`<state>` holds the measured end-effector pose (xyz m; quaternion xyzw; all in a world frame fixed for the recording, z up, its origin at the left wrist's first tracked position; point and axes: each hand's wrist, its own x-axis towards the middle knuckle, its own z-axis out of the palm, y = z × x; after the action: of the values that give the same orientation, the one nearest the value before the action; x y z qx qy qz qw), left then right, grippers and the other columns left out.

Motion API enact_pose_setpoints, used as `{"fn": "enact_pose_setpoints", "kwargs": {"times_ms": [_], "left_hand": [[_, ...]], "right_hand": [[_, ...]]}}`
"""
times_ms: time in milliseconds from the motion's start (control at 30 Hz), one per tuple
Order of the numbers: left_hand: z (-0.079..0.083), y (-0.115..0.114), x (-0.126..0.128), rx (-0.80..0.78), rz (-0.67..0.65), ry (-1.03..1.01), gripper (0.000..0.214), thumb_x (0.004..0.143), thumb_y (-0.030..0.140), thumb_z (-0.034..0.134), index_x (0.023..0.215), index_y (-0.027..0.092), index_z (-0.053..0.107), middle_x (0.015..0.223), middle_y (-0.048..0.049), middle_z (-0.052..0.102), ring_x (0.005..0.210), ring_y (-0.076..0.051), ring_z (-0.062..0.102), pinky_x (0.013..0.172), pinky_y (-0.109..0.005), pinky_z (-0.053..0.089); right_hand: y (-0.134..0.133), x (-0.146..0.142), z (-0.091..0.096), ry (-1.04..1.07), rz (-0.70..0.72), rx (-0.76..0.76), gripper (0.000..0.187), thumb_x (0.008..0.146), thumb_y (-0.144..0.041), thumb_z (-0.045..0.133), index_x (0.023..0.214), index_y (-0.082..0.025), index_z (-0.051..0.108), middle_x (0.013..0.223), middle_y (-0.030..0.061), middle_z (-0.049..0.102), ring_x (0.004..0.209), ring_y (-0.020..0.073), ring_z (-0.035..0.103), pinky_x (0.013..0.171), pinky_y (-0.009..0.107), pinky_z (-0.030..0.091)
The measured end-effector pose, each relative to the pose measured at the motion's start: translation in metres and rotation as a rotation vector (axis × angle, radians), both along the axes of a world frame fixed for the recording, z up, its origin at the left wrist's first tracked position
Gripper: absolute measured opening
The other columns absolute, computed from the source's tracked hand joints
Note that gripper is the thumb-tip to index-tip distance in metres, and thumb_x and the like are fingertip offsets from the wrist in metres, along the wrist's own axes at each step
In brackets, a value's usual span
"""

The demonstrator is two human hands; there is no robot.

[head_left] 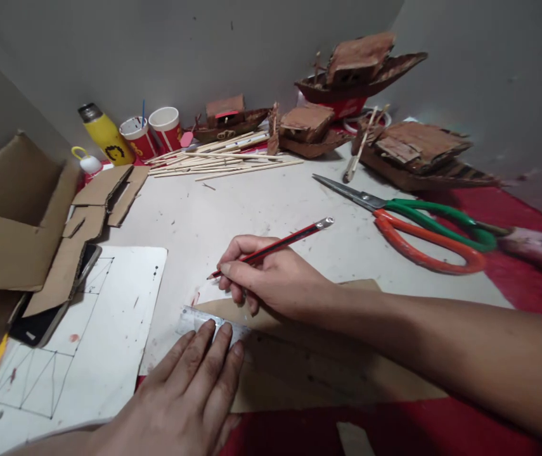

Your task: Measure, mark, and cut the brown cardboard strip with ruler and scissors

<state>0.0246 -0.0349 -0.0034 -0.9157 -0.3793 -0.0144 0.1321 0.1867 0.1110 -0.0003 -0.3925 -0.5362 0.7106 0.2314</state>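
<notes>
My right hand [271, 275] grips a red and black pencil [284, 244], its tip pointing down and left just above the white work surface [232, 202]. Below it, my left hand [189, 380] lies with fingers stretched out, pressing on a metal ruler [189, 318]. The ruler rests along the upper left edge of a brown cardboard piece [299, 373]. My right forearm passes over that cardboard and hides part of it. To the left lies a white sheet [123, 310] bearing drawn lines and triangles.
Large scissors [375, 204] with green and orange handles lie at the right. Model boats [423, 149], thin wooden sticks [223, 161], red-white cups [165, 126] and a yellow bottle [106, 136] stand along the back. At the left are a cardboard box [9, 240], cardboard scraps [87, 221] and a phone [35, 323].
</notes>
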Motion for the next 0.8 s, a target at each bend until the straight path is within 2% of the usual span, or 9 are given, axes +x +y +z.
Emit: {"fn": "enact_pose_setpoints", "kwargs": {"times_ms": [300,500,667,800], "left_hand": [[0.004,0.001,0.003,-0.045,0.019,0.039,0.041,0.102,0.028,0.036,0.131,0.01,0.058,0.134,-0.0134,0.063,0.125,-0.03,0.057,0.096,-0.039,0.05],[-0.004,-0.003,0.002,-0.031,0.033,-0.048,0.043,0.098,0.031,0.047,0.132,0.007,0.057,0.136,-0.017,0.06,0.129,-0.033,0.052,0.105,-0.042,0.038],[-0.006,-0.004,0.001,-0.028,0.041,-0.098,0.043,0.1,0.034,0.044,0.13,0.006,0.059,0.134,-0.0155,0.063,0.129,-0.03,0.052,0.109,-0.041,0.033],[-0.002,-0.002,0.0,-0.045,0.012,-0.049,0.041,0.1,0.03,0.043,0.131,0.007,0.059,0.132,-0.0132,0.065,0.126,-0.028,0.056,0.111,-0.038,0.03]], "right_hand": [[-0.001,0.0,-0.002,-0.016,0.013,-0.009,0.016,0.085,-0.009,0.053,0.073,-0.02,0.054,0.066,-0.0032,0.063,0.049,0.0072,0.053,0.034,0.012,0.041],[-0.002,0.0,-0.001,-0.031,0.012,-0.015,0.016,0.084,-0.008,0.053,0.072,-0.019,0.054,0.065,-0.0033,0.063,0.049,0.0068,0.054,0.034,0.011,0.04],[-0.002,0.001,-0.002,-0.011,0.017,0.002,0.014,0.081,-0.009,0.056,0.073,-0.019,0.055,0.064,-0.0032,0.062,0.048,0.007,0.055,0.034,0.011,0.04],[-0.001,0.002,-0.002,0.006,0.018,0.011,0.013,0.081,-0.01,0.056,0.072,-0.019,0.054,0.066,-0.0022,0.062,0.049,0.007,0.055,0.034,0.012,0.04]]}}
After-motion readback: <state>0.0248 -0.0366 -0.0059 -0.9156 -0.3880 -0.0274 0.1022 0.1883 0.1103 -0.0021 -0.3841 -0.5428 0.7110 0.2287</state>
